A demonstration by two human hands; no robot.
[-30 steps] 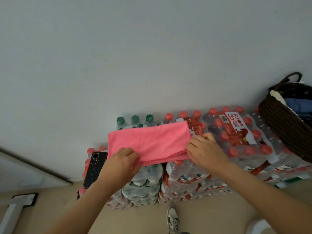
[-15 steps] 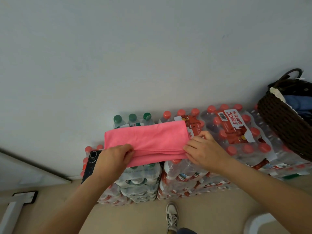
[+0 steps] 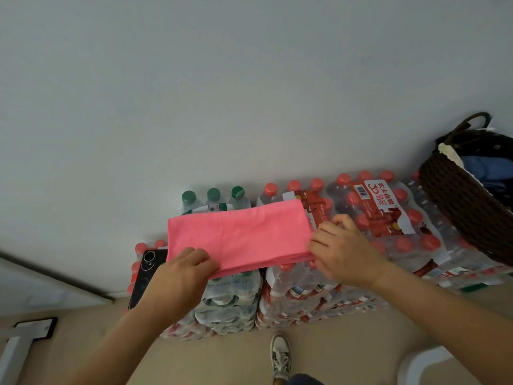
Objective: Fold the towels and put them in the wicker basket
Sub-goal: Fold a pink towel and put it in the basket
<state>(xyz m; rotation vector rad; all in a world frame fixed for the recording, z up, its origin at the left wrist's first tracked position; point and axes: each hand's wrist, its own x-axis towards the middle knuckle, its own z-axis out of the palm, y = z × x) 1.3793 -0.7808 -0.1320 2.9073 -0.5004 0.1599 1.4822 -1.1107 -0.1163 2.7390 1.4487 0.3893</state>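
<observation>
While the folded pink cloth towel (image 3: 238,240) lies flat across the tops of the shrink-wrapped packs of water bottles (image 3: 305,290), both hands (image 3: 180,276) grip it at its near corners. The left hand pinches the towel's near left corner, fingers curled over the top layer and closed on the fabric. The right hand (image 3: 342,252) holds the near right corner, where the stacked folded edges show, its fingers bent and closed on the layers. The towel spans the space between the two hands, its far edge reaching the green-capped bottles (image 3: 213,194) by the pale wall (image 3: 222,93).

To the right, a dark brown wicker basket with a loop handle (image 3: 466,207) sits tilted on the packs, well apart from the towel, with blue fabric (image 3: 488,170) inside it. A red-and-white label (image 3: 380,207) on the red-capped pack carries a barcode, a large "30" and Chinese characters reading 农夫山泉; the smaller print is too fine to read. A black smartphone (image 3: 144,273) lies just beside the left hand, partly under the towel's left end. Below, a patterned sneaker (image 3: 280,357) stands on the beige floor (image 3: 236,357).
</observation>
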